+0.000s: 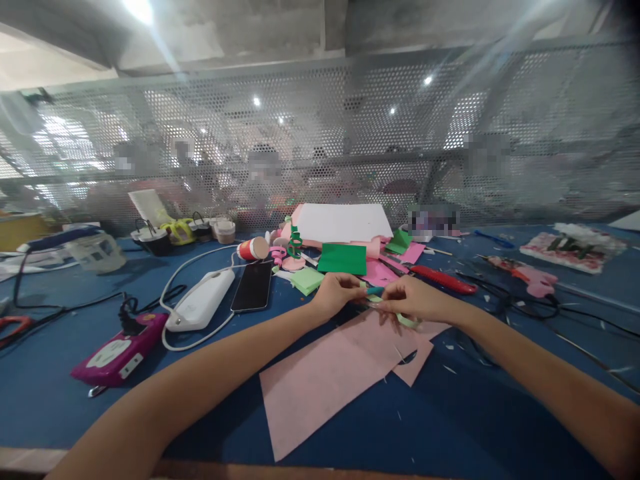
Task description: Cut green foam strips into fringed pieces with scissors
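My left hand (337, 295) and my right hand (413, 299) meet near the middle of the table, both with fingers pinched closed. Between them is a narrow light green strip (407, 321), whose curled end shows under my right fingers. A small teal piece (374, 291) spans the gap between the fingertips; its kind is too small to tell. Below the hands lies a pink sheet (325, 380), partly covered by my right hand, with a cut piece at its right end. Just beyond them are a dark green sheet (343, 259) and light green squares (306, 281).
To the left are a black phone (253, 287), a white power bank (203, 300) with a looped cable and a magenta power strip (123, 350). A red-handled tool (443, 279) and a pink glue gun (535, 279) lie right. Perforated metal panels (320, 133) stand behind.
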The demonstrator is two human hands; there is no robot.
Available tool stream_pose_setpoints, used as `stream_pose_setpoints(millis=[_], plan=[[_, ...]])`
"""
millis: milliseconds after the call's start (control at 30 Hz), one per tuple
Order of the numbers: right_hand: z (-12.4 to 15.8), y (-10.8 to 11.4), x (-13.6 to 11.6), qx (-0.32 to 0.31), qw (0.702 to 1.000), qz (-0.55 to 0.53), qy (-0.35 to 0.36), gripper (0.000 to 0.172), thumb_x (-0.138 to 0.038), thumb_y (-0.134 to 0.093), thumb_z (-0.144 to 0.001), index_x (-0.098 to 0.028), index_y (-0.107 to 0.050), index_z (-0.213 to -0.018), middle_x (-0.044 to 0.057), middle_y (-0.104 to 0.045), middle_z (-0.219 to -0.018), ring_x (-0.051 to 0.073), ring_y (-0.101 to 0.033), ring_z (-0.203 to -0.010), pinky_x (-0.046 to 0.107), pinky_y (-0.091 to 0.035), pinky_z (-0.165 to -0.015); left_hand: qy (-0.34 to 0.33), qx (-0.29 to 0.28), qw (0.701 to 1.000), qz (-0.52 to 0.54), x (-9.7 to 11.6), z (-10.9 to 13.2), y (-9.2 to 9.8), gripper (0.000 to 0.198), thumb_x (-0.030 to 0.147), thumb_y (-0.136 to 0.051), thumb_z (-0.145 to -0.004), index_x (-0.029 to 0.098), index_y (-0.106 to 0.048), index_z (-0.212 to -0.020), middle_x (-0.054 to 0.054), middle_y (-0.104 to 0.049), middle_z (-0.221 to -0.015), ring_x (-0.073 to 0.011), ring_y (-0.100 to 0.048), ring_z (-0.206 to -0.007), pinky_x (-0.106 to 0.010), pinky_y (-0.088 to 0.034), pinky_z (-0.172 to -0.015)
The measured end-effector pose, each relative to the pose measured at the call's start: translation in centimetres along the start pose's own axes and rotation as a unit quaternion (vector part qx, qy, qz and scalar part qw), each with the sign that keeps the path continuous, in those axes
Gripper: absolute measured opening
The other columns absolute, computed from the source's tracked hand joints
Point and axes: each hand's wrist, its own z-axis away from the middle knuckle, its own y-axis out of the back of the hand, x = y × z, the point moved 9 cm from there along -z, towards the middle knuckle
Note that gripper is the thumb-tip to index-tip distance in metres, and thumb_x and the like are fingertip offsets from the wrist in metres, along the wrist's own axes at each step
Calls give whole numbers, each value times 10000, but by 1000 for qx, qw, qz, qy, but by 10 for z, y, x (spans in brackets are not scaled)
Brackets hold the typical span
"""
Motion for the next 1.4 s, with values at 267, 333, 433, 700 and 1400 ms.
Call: stream_pose_setpoints(millis=[267, 333, 433, 700, 1400], plan=[[-2, 4, 1, 21, 1000, 15, 2, 380, -468, -563, -776, -113, -686, -720, 68, -661, -610, 45, -411, -357, 193, -303, -360, 3, 16, 999, 28, 2, 1, 4, 383, 403, -807, -442, 120, -621, -621, -5, -620, -534, -103, -564, -491, -240, -453, -553], [-2, 2, 1, 17, 1000, 6, -1, 391, -473, -556, -780, -112, -699, -738, 74, -668, -613, 44, -406, -349, 193, -297, -355, 7, 24, 999, 33, 2, 1, 6, 375, 400, -807, -444, 125, -621, -619, -4, -624, -535, -107, -573, -507, -243, -460, -568], [-2, 0, 0, 13, 1000, -12, -7, 394, -478, -561, -779, -113, -706, -746, 81, -675, -607, 46, -414, -348, 191, -305, -358, 3, 28, 999, 41, 2, 1, 7, 353, 386, -807, -452, 130, -619, -607, 0, -623, -532, -99, -564, -501, -234, -452, -560], [-3, -2, -1, 22, 999, -27, -10, 449, -541, -556, -762, -118, -706, -748, 84, -677, -594, 55, -446, -359, 188, -335, -372, -8, 56, 997, 44, 3, -1, 13, 361, 376, -813, -436, 130, -625, -621, 4, -612, -561, -82, -534, -504, -225, -431, -547], [-1, 9, -18, 151, 979, 106, 89, 311, -432, -415, -860, -182, -517, -705, -20, -449, -600, 106, -400, -539, 241, -291, -512, 28, -116, 993, -3, 0, 9, -22, 556, 301, -815, -468, 146, -484, -888, 46, -594, -530, -114, -584, -476, -262, -495, -549]])
